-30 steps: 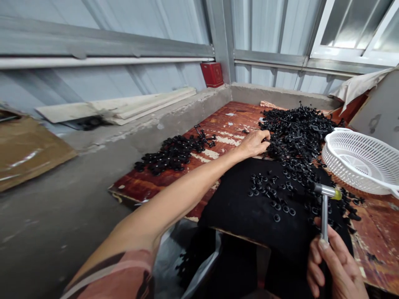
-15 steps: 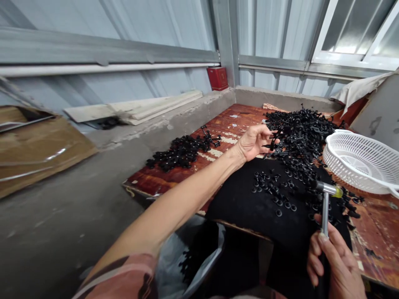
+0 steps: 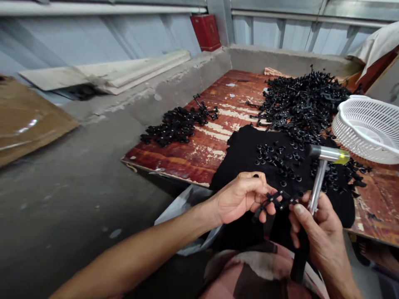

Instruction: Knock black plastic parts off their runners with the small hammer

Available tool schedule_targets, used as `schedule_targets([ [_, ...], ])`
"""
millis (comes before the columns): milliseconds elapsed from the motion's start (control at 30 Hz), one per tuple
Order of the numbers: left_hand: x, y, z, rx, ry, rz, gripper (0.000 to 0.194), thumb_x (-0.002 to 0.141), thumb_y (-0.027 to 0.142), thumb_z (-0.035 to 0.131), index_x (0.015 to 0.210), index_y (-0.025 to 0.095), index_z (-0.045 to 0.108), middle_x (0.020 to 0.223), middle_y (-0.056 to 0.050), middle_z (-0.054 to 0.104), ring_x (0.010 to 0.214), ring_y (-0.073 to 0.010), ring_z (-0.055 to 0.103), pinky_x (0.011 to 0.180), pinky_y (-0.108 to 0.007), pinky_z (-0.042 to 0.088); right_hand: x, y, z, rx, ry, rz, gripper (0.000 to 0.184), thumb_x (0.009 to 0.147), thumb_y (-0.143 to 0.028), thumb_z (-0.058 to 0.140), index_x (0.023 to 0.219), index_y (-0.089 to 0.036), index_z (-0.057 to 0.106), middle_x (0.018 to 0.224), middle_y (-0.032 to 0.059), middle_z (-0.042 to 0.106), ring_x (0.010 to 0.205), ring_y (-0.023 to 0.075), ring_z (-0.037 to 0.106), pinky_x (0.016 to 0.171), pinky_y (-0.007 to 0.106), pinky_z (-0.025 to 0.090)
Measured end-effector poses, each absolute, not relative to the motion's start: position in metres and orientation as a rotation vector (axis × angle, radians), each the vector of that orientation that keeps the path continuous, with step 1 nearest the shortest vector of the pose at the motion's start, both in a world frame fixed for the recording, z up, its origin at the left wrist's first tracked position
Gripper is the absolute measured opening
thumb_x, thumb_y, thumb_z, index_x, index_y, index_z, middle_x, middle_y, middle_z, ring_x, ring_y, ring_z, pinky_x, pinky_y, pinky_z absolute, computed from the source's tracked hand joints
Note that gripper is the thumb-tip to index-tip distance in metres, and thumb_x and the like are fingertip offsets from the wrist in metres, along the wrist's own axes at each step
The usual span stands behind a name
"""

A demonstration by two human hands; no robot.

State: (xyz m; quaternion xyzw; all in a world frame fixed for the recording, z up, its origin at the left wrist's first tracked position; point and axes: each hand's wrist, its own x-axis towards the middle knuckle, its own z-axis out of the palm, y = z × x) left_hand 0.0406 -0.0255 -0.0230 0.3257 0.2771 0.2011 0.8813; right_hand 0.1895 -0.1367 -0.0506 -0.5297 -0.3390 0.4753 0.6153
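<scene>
The left hand (image 3: 240, 197) has its grip pinched shut on a black plastic strip (image 3: 276, 200) of small round pieces, held in the air just in front of the black cloth (image 3: 246, 153) that covers the near part of the surface (image 3: 199, 153). The strip's long axis runs roughly left to right, tilted a little up toward the right, so its free end points at the right hand (image 3: 318, 232) and nearly touches that thumb. The right hand's grip is closed around the dark handle of a small hammer (image 3: 316, 187), whose metal shaft rises up and away from the strip to a head with a yellow tip, hanging over the cloth. So the strip lies to the left of the hammer hand and below the hammer head, with the left hand plainly the nearer one, since it holds it. On the cloth, beyond the strip, loose black rings (image 3: 280, 162) are scattered. Beyond the cloth a big heap of black strips (image 3: 302, 104) is piled, with a white basket (image 3: 368, 128) to the right of it. To the left of the cloth, on the bare red surface, lies a smaller pile (image 3: 177, 124).
</scene>
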Motion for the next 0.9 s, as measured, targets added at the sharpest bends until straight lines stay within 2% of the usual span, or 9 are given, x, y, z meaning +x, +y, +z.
schedule_targets([
  [100, 0.037, -0.037, -0.029, 0.574, 0.527, 0.377, 0.022, 0.062, 0.026, 0.070, 0.079, 0.015, 0.059, 0.073, -0.004, 0.066, 0.053, -0.0139, 0.061, 0.040, -0.021, 0.046, 0.183, -0.133, -0.055, -1.269, -0.861, 1.107, 0.021, 0.094, -0.040, 0.058, 0.093, -0.026, 0.043, 0.057, -0.0095, 0.047, 0.038, 0.0096, 0.041, 0.033, 0.018, 0.037],
  [200, 0.034, -0.045, -0.034, 0.676, 0.575, 0.372, 0.028, 0.067, 0.031, 0.072, 0.088, 0.014, 0.061, 0.058, -0.002, 0.061, 0.043, -0.0093, 0.052, 0.038, -0.018, 0.040, 0.184, -0.132, -0.055, -1.366, -1.001, 1.063, 0.017, 0.097, -0.039, 0.052, 0.096, -0.025, 0.043, 0.056, -0.0095, 0.044, 0.040, 0.0108, 0.041, 0.035, 0.019, 0.037],
  [300, 0.028, -0.045, -0.034, 0.803, 0.711, 0.496, 0.026, 0.069, 0.032, 0.073, 0.083, 0.015, 0.060, 0.053, 0.001, 0.057, 0.037, -0.0055, 0.044, 0.035, -0.016, 0.032, 0.195, -0.129, -0.047, -1.494, -1.238, 0.934, 0.014, 0.097, -0.037, 0.051, 0.097, -0.023, 0.049, 0.059, -0.0068, 0.043, 0.044, 0.0118, 0.041, 0.041, 0.023, 0.036],
  [467, 0.010, -0.034, -0.025, 0.773, 0.889, 0.654, 0.033, 0.058, 0.029, 0.080, 0.079, 0.015, 0.059, 0.064, 0.002, 0.059, 0.036, -0.0027, 0.043, 0.031, -0.015, 0.020, 0.216, -0.104, -0.032, -1.645, -1.651, 0.524, 0.011, 0.090, -0.033, 0.054, 0.086, -0.023, 0.054, 0.075, 0.0013, 0.048, 0.062, 0.0188, 0.047, 0.056, 0.032, 0.033],
  [567, -0.003, -0.032, -0.024, 0.738, 0.933, 0.695, 0.034, 0.055, 0.026, 0.082, 0.077, 0.015, 0.058, 0.062, 0.003, 0.057, 0.035, -0.0025, 0.042, 0.031, -0.014, 0.017, 0.220, -0.085, -0.033, -1.703, -1.831, 0.354, 0.009, 0.087, -0.027, 0.051, 0.079, -0.024, 0.047, 0.074, 0.0013, 0.045, 0.061, 0.0201, 0.044, 0.056, 0.033, 0.027],
  [667, -0.018, -0.033, -0.029, 0.696, 0.975, 0.735, 0.034, 0.053, 0.025, 0.082, 0.076, 0.016, 0.058, 0.059, 0.004, 0.056, 0.034, -0.0024, 0.041, 0.030, -0.014, 0.017, 0.219, -0.074, -0.035, -1.724, -1.977, 0.266, 0.017, 0.086, -0.022, 0.047, 0.071, -0.025, 0.038, 0.067, -0.0002, 0.041, 0.056, 0.0193, 0.041, 0.054, 0.033, 0.024],
  [800, -0.037, -0.035, -0.036, 0.678, 1.018, 0.799, 0.027, 0.059, 0.023, 0.079, 0.076, 0.017, 0.059, 0.055, 0.006, 0.051, 0.035, -0.0026, 0.040, 0.031, -0.014, 0.018, 0.207, -0.068, -0.030, -1.685, -2.110, 0.215, 0.022, 0.088, -0.022, 0.043, 0.070, -0.025, 0.032, 0.064, -0.0014, 0.041, 0.053, 0.0177, 0.042, 0.052, 0.031, 0.026],
  [900, -0.046, -0.035, -0.041, 0.680, 1.019, 0.831, 0.023, 0.062, 0.022, 0.076, 0.077, 0.017, 0.060, 0.061, 0.004, 0.055, 0.036, -0.0022, 0.040, 0.032, -0.014, 0.018, 0.195, -0.060, -0.025, -1.646, -2.206, 0.223, 0.023, 0.091, -0.021, 0.044, 0.070, -0.025, 0.035, 0.066, -0.0009, 0.044, 0.054, 0.0166, 0.046, 0.052, 0.030, 0.031],
])
